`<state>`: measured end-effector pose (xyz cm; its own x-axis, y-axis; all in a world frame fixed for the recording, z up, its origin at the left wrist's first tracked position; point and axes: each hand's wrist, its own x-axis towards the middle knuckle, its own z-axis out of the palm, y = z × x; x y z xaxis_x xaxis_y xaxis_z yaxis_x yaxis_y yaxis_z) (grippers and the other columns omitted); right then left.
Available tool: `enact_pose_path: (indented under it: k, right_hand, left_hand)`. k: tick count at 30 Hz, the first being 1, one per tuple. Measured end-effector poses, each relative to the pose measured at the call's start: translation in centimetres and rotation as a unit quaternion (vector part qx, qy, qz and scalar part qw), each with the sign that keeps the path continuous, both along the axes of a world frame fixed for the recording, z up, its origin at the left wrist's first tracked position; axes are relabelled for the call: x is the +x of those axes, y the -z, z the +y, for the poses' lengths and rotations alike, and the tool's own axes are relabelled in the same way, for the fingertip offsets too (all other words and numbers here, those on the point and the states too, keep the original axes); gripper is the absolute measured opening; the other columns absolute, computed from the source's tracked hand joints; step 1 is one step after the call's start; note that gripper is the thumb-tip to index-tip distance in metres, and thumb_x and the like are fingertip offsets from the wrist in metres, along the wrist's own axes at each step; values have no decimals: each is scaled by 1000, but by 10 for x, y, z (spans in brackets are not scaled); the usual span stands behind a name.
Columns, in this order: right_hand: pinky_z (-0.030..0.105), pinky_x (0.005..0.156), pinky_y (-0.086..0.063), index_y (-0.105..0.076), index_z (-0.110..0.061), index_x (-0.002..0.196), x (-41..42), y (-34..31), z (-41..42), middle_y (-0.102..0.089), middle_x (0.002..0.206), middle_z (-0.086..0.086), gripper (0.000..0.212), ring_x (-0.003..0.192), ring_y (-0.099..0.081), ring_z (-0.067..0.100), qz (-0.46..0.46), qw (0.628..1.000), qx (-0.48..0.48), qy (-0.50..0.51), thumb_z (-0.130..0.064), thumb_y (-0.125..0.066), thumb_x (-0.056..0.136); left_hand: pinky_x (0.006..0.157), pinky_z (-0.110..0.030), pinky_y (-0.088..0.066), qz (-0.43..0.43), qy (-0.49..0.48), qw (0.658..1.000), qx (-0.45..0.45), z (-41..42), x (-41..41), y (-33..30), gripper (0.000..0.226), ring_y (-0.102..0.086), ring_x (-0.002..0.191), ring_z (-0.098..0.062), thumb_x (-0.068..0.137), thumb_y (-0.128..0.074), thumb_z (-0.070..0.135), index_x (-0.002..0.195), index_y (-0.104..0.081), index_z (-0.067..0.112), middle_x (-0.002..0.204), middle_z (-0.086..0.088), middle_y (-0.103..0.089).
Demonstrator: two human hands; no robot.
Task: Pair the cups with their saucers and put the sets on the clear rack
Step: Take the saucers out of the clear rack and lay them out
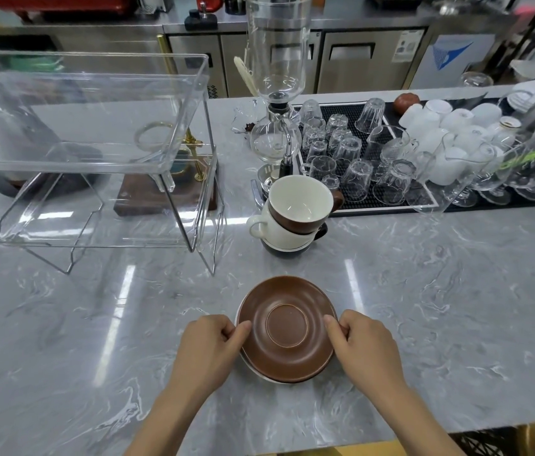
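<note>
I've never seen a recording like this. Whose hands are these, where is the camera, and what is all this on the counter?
There is no machine here: a person wears a wide-angle camera on the head, so the single picture looks forward and down at their own two bare hands. The left hand and right hand pinch opposite edges of a brown saucer, the top of a small stack of saucers on the grey marble counter. Just beyond stands a stack of cups, a brown one on top, then a cream one, then a dark one. To the left is the clear rack, with nothing on its shelves yet. To the right, upturned glasses sit on a black mat, beside a glass coffee maker.
</note>
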<state>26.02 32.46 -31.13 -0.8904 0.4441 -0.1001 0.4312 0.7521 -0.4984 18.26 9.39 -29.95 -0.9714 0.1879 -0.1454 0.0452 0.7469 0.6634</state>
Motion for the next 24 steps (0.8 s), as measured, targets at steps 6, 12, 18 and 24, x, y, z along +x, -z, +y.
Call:
enact_pose_path:
  k: [6, 12, 18, 24]
  right_hand:
    - [22, 44, -22, -37, -23, 56, 2, 0, -2, -39, 46, -5, 47, 44, -36, 9, 6, 1000, 0, 0, -43, -53, 96]
    - [23, 44, -25, -36, -23, 56, 4, 0, -5, -37, 45, -5, 47, 43, -34, 9, 19, 999, -25, 9, -42, -55, 95]
    - [24, 46, -26, -38, -20, 56, 9, -4, -3, -35, 44, -6, 47, 43, -32, 9, 41, 998, -52, 7, -40, -56, 94]
    - [33, 50, -31, -42, -8, 58, 14, -15, 12, -34, 47, -5, 47, 47, -35, 14, 82, 993, -81, 24, -36, -59, 93]
  left_hand:
    - [48, -18, -35, -14, -20, 999, 24, -3, 4, 7, 47, -51, 47, -6, 87, -72, 38, 48, -53, 20, 42, 7, -51]
    - [49, -17, -38, -31, -37, 997, 68, -3, 7, 8, 43, -49, 45, -5, 88, -73, 34, 52, -61, 15, 49, -1, -59]
    - [49, -20, -36, -8, -19, 997, 81, -1, 9, -1, 42, -45, 45, -7, 89, -73, 30, 54, -60, 9, 54, -11, -62]
    - [47, -18, -34, 11, 8, 995, 96, 13, 6, -8, 45, -40, 43, -7, 89, -72, 32, 52, -53, 12, 42, 4, -44]
